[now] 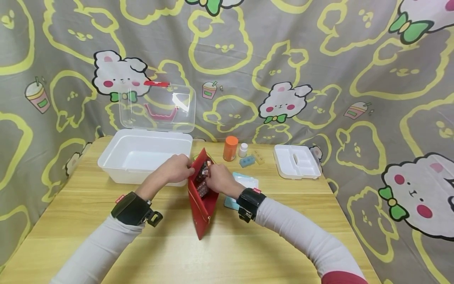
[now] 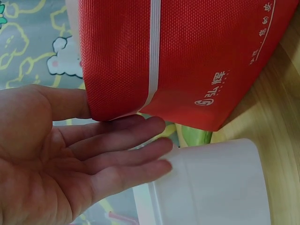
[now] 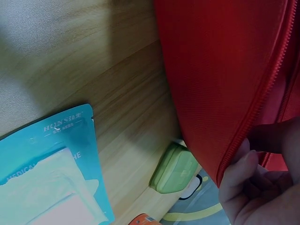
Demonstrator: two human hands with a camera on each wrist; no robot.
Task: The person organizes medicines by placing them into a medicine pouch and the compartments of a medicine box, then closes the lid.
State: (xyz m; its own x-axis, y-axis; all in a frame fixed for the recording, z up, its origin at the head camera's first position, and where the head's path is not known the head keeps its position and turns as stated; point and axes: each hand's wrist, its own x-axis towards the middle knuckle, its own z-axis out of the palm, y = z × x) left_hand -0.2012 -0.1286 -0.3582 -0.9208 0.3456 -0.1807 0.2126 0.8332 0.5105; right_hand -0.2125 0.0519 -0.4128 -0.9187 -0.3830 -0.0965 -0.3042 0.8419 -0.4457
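Red pouch (image 1: 200, 213) gaping open mid-surface (image 1: 255, 252), right of clear box (image 1: 124, 174); left hand (image 1: 177, 167) pinching its far-left edge, right hand (image 1: 221, 179) grasping right rim; orange bottle (image 1: 230, 149) standing farther back.

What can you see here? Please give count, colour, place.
zip pouch: one, red, between hands
pouch contents: uncountable, silvery, inside
storage box: one, translucent, left, lid raised
capped bottles: two, orange, white, back middle
small boxes: two, blue, yellow, near bottles
divided tray: one, white, back right
case: one, green, behind pouch
medical packets: count unclear, teal and white, right of pouch
wooden table: one, tan, underneath
cartoon curtain: one, grey, behind
sleeves: two, pale, forearms
wrist straps: two, black, wrists
left hand: one, pouch edge
right hand: one, pouch opening
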